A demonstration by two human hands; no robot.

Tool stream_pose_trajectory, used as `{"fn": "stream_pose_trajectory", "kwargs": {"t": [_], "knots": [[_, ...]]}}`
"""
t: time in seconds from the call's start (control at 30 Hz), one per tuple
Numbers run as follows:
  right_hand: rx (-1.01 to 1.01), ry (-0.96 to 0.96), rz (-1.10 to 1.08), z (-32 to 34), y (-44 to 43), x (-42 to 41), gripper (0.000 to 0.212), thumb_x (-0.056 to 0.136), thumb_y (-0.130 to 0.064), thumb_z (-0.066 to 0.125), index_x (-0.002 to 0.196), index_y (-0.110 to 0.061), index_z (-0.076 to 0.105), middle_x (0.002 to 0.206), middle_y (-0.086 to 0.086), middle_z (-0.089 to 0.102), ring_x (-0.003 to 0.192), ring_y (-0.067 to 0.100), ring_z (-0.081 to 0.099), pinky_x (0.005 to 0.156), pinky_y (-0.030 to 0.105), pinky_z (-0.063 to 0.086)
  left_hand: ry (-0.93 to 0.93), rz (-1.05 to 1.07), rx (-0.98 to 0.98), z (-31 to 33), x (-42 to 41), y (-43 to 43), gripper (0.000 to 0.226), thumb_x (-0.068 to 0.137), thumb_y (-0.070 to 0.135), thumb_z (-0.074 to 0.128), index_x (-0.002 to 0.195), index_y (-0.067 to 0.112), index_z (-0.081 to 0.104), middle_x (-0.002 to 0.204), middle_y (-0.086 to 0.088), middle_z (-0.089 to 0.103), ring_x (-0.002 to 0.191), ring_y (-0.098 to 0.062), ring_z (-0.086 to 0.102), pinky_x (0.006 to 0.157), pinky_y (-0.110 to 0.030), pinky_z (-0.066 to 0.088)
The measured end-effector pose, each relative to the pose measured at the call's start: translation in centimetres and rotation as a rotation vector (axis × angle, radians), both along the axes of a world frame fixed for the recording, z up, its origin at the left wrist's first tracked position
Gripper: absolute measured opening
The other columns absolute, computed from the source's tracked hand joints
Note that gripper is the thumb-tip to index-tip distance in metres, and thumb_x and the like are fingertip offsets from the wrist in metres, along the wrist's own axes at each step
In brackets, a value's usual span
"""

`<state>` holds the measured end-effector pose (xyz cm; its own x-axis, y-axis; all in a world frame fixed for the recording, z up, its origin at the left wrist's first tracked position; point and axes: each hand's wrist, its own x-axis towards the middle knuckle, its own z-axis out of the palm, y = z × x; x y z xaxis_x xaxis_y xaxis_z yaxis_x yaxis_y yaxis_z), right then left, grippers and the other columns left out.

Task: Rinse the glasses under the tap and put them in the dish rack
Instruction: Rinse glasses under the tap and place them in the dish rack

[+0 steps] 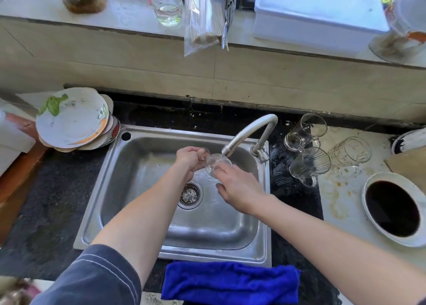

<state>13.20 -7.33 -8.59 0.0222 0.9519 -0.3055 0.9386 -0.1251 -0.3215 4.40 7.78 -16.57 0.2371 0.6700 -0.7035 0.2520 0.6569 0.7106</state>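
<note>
Here, in the head view, a clear drinking glass (217,164) is held on its side over the basin of a rectangular stainless steel sink (96,212), with its upper wall just under the spout of a curved metal tap (251,131). The left hand (190,160) grips one end of the glass, fingers curled round it and the thumb on top. The right hand (239,189) reaches in from the other side; its fingertips lie on the glass and the thumb hangs lower, apart from it. I cannot tell whether this hand grips the glass or only touches it. A round metal drain strainer (190,195) sits in the basin floor below the hands.

On the counter to the right of the sink stand three clear handled glass mugs (309,166), close together and tilted. Further right is a white bowl of dark liquid (394,208). A stack of white patterned plates (73,120) leans at the sink's far left corner. A bright blue cloth (230,281) lies crumpled along the near rim. On the windowsill above stand a clear tumbler with a little water (166,2), a clear plastic bag (204,21) and a white rectangular box (318,16).
</note>
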Motion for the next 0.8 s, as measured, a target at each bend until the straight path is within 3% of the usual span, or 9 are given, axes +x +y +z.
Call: {"fn": "stream_pose_trajectory", "kwargs": {"t": [0.1,0.17,0.23,0.3,0.43,0.47,0.6,0.73,0.8], "knots": [[0.046,0.003,0.068,0.0,-1.3,0.8,0.043,0.099,-0.024,0.043,0.142,-0.021,0.044,0.148,-0.006,0.042,0.13,0.021,0.039,0.091,0.039,0.047,0.063,-0.005,0.016,-0.2,-1.1,0.8,0.007,0.092,0.002,0.058,0.091,0.001,0.065,0.09,-0.02,0.065,0.067,-0.024,0.063,0.045,-0.025,0.054],[0.106,-0.034,0.103,-0.4,-1.5,1.2,0.042,0.097,-0.02,0.049,0.139,-0.019,0.049,0.145,-0.005,0.046,0.126,0.024,0.042,0.083,0.044,0.052,0.081,-0.047,0.015,-0.2,-1.5,0.7,0.008,0.091,-0.001,0.058,0.086,0.001,0.063,0.086,-0.02,0.064,0.064,-0.025,0.062,0.042,-0.025,0.053],[0.183,-0.009,0.092,-1.0,-0.6,1.2,0.031,0.092,-0.015,0.056,0.123,-0.014,0.061,0.133,0.003,0.055,0.112,0.031,0.051,0.068,0.046,0.054,0.072,-0.143,0.009,0.4,-1.2,0.0,0.011,0.091,0.0,0.058,0.083,0.003,0.064,0.08,-0.017,0.063,0.059,-0.022,0.06,0.041,-0.022,0.05],[0.251,0.046,0.046,-1.4,0.2,1.0,0.016,0.092,-0.017,0.059,0.102,-0.01,0.068,0.117,0.006,0.062,0.097,0.032,0.056,0.063,0.045,0.053,0.045,-0.176,0.01,1.1,-1.2,-0.6,0.014,0.091,0.004,0.059,0.078,0.006,0.065,0.073,-0.013,0.06,0.056,-0.019,0.055,0.043,-0.021,0.048],[0.348,0.193,-0.146,-1.4,0.8,1.0,0.019,0.092,-0.026,0.062,0.09,-0.01,0.073,0.094,0.004,0.071,0.085,0.028,0.064,0.071,0.042,0.052,-0.248,-0.023,-0.195,1.0,-2.6,-1.7,0.016,0.094,0.02,0.056,0.089,0.008,0.065,0.081,-0.007,0.064,0.076,-0.022,0.061,0.072,-0.034,0.055],[0.346,0.22,-0.214,-1.2,1.1,0.8,0.02,0.092,-0.027,0.062,0.092,-0.011,0.074,0.092,0.004,0.071,0.085,0.027,0.064,0.074,0.04,0.05,-0.324,0.029,-0.235,0.9,-2.6,-2.2,0.016,0.095,0.019,0.054,0.092,0.008,0.065,0.084,-0.007,0.066,0.08,-0.023,0.062,0.073,-0.035,0.057],[0.295,0.251,-0.207,-0.9,0.7,-0.3,0.023,0.095,-0.034,0.059,0.095,-0.015,0.073,0.095,-0.002,0.071,0.085,0.02,0.064,0.076,0.039,0.051,-0.25,0.153,-0.171,0.5,-2.4,-2.4,0.018,0.095,0.003,0.049,0.086,0.004,0.064,0.082,-0.01,0.066,0.074,-0.022,0.061,0.055,-0.025,0.055],[0.352,0.0,0.099,-0.4,-0.9,0.0,0.017,0.092,-0.024,0.061,0.102,-0.014,0.07,0.108,-0.003,0.068,0.091,0.024,0.063,0.055,0.034,0.049,-0.14,0.069,-0.079,0.3,-2.8,-1.4,0.018,0.094,0.002,0.052,0.082,0.001,0.066,0.089,-0.019,0.063,0.076,-0.027,0.058,0.065,-0.034,0.052],[0.276,-0.057,0.1,-0.6,-0.1,-0.3,0.023,0.094,-0.018,0.057,0.113,-0.008,0.065,0.123,0.002,0.062,0.102,0.029,0.058,0.057,0.036,0.044,-0.11,-0.036,-0.05,0.7,-2.4,-1.8,0.021,0.095,0.002,0.051,0.08,0.003,0.066,0.084,-0.017,0.06,0.071,-0.024,0.056,0.06,-0.03,0.053]]}}
